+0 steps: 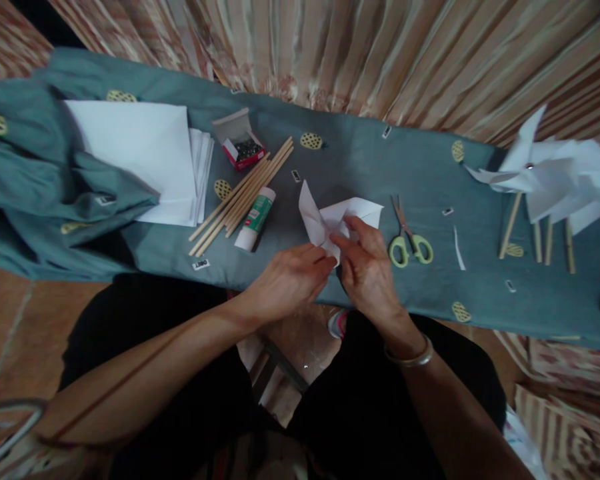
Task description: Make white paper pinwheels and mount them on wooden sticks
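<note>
A white paper pinwheel (313, 217) with curled blades lies near the front edge of the cloth-covered table, between my two hands. My left hand (295, 277) has its fingers closed on the near corner of the paper. From the right, my right hand (370, 267) presses its fingertips onto the pinwheel's middle and grips the folded paper there. Just right of that hand lie scissors (409, 241) with light green handles, blades slightly apart. To the left, a green and white glue stick (257, 219) lies beside several wooden sticks (243, 197).
An open red box of small dark pins (243, 150) stands behind the sticks. Farther left lies a stack of white paper (145, 153). Several finished pinwheels on sticks (550, 170) lie at the right. A thin paper strip (459, 248) lies on the teal tablecloth (415, 160).
</note>
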### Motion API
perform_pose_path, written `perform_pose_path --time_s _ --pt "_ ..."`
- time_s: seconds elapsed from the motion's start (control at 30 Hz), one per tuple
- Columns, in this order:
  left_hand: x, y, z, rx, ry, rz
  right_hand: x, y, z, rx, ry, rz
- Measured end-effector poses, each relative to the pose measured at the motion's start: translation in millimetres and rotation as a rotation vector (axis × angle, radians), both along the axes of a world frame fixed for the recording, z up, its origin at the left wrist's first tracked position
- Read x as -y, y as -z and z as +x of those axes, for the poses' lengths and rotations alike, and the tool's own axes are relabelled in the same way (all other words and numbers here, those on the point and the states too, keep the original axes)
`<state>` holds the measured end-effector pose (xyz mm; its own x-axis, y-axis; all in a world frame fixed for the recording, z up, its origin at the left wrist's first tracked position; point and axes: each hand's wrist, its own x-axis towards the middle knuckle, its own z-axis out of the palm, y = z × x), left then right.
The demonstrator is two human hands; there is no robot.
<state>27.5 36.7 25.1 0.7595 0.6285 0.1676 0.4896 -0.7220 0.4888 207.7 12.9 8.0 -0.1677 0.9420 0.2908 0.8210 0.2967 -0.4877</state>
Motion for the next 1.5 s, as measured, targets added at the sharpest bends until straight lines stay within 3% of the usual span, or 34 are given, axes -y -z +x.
perform_pose_path --time_s 0.33,0.5,0.73,0.87,0.97,1.1,1.37,1.5 --pt "-2.4 -6.3 2.6 -0.049 -0.004 -0.002 17.5 14.7 -4.4 0.098 0.014 0.017" --pt "-3.6 -8.2 5.1 -0.11 0.015 0.101 17.3 16.9 -7.7 0.117 0.026 0.059" --pt "-3.5 -7.0 7.2 -0.108 0.015 0.12 10.9 -3.7 2.0 0.044 0.057 0.023" --pt "-6.2 -6.8 6.7 -0.085 0.019 0.135 -2.3 -16.2 22.6 -0.031 0.156 0.064" --pt "-11.4 -7.5 4.6 -0.096 0.034 0.14 -19.7 -17.5 36.1 -0.026 0.21 0.074" --pt "-22.5 -7.8 -3.1 -0.079 0.022 0.168 -36.6 -16.0 43.8 -0.01 0.173 -0.012" --pt "-48.2 -11.1 -14.6 -0.091 -0.075 0.199 -16.9 -24.6 43.9 0.053 0.303 -0.12" --pt "-38.7 -15.6 -8.5 -0.026 -0.04 0.192 -9.6 -25.5 44.2 0.039 0.335 -0.15"
